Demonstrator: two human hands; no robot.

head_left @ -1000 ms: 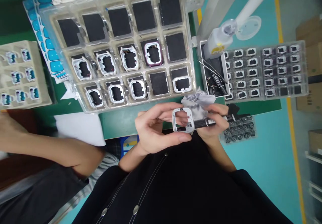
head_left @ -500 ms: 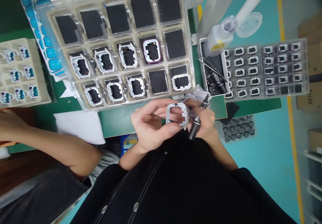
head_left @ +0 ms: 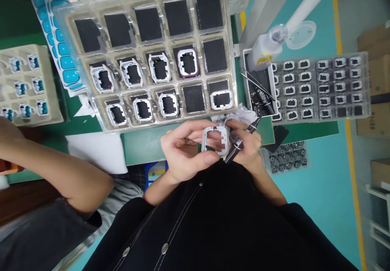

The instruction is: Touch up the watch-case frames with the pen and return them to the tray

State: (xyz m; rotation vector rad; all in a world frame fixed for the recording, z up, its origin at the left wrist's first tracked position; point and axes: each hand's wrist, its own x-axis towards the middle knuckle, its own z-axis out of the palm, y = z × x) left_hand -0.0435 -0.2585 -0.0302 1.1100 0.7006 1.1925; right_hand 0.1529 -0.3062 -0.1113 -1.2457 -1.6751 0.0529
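In front of my chest, my left hand (head_left: pixel 183 153) grips a white, rounded-square watch case frame (head_left: pixel 225 141) between thumb and fingers, its open centre facing up. My right hand (head_left: pixel 250 145) is closed around a black marker pen (head_left: pixel 234 153), which slants across the fingers. A crumpled white cloth (head_left: pixel 245 115) is bunched at the same hand's fingers, beside the frame. Beyond both hands lies a clear plastic tray (head_left: pixel 232 47) with black-lined pockets. Several similar frames (head_left: pixel 168 104) sit in its two nearer rows, one of them with a purple rim (head_left: pixel 188 63).
An open box (head_left: pixel 276 100) holds tweezers and black items, with a white bottle (head_left: pixel 264 51) at its back. More frame trays (head_left: pixel 315 88) stand right. At left are a beige tray (head_left: pixel 51 96), blue pieces (head_left: pixel 65 61), white paper (head_left: pixel 96 153) and a co-worker's arm (head_left: pixel 67 169).
The marker pen has tilted flatter in my right hand. My left hand still holds the frame, almost in place. The co-worker's arm has shifted left, and the view has moved slightly.
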